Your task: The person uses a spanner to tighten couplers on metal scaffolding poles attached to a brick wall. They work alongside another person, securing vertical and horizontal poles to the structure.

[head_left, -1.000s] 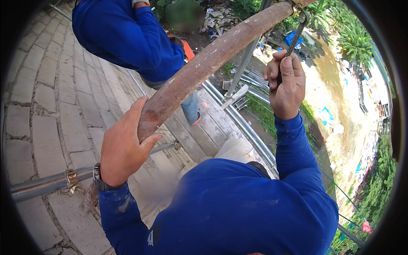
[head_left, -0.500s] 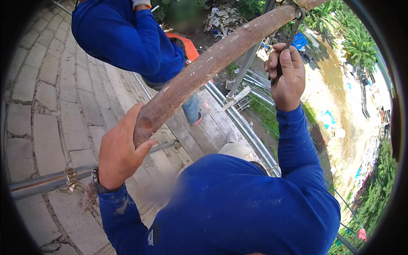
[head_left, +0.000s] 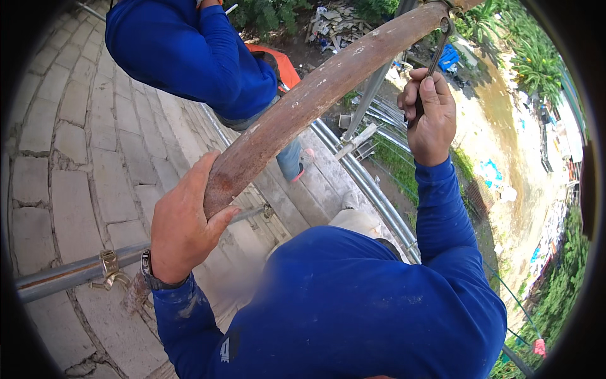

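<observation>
A rusty steel scaffold tube point(head_left: 319, 95) slants across the view in front of you, from your left hand at its lower left end up to the top right. It looks bowed, perhaps from the wide lens. Your left hand point(head_left: 189, 221) is partly closed around that near end, thumb beneath it, fingers along the far side. Your right hand point(head_left: 432, 117) is apart from the tube, below and to the right of its upper part, closed around the handle of a ring spanner point(head_left: 436, 55). The spanner points up, roughly crosswise to the tube's long axis, its ring end just below a scaffold coupler point(head_left: 452, 7) at the tube's upper part. Your right hand is the nearer of the 2 to that coupler; whether the ring sits on a nut, you cannot tell from here.

Your left wrist wears a watch point(head_left: 147, 265). Just beyond it, a grey tube point(head_left: 63, 278) carries a 2nd coupler point(head_left: 109, 265), beside a pale block wall point(head_left: 76, 208).

Ahead on the left, a co-worker in a blue top point(head_left: 183, 57) stands on planks point(head_left: 303, 196), edged by 2 galvanised tubes point(head_left: 372, 186). Below lie a stack of metal lengths point(head_left: 386, 123) and a rubble heap point(head_left: 334, 26). Any containers down there are too small to tell.
</observation>
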Action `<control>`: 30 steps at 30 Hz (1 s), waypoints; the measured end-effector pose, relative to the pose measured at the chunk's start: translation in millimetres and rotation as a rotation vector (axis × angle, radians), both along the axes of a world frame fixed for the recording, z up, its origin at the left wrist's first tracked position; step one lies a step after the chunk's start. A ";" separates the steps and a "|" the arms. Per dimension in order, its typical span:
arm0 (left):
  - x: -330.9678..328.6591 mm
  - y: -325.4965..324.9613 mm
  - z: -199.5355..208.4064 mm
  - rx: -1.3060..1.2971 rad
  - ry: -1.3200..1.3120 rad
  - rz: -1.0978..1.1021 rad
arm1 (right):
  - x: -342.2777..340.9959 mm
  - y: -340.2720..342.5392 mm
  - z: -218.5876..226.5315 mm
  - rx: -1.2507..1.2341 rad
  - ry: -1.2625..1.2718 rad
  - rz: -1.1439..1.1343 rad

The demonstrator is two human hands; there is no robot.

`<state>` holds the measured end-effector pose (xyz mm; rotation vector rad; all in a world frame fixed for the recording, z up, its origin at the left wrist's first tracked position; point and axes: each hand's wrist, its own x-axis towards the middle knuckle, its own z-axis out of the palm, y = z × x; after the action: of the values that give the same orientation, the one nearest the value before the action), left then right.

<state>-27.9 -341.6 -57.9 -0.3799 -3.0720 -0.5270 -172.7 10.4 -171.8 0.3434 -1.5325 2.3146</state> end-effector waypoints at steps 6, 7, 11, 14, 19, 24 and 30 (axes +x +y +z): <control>2.6 -10.0 -4.4 0.004 -0.008 -0.003 | -1.8 -12.3 -8.2 0.006 -0.010 0.020; 2.5 -9.5 -4.8 0.009 -0.012 0.004 | -2.6 -13.7 -7.0 0.004 -0.013 0.020; -0.2 -7.2 -3.2 -0.008 -0.070 0.038 | -2.0 -16.2 -5.2 -0.022 0.003 0.054; 2.7 -11.9 -5.1 -0.007 -0.059 0.029 | 2.1 -23.3 -8.4 -0.020 -0.001 0.074; 7.0 -15.6 -7.2 -0.014 -0.055 0.046 | 4.2 -29.0 -12.2 0.030 -0.017 0.057; 4.2 -10.7 -5.9 0.005 -0.018 0.044 | 8.9 -27.9 -6.9 0.044 0.005 0.059; 8.7 -13.9 -11.6 0.006 0.033 0.048 | 13.4 -29.5 -11.4 0.056 -0.014 0.067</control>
<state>-19.2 -355.6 -69.5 -0.3106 -3.0383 -0.5234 -159.4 -19.1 -183.2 0.3992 -1.6187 2.3335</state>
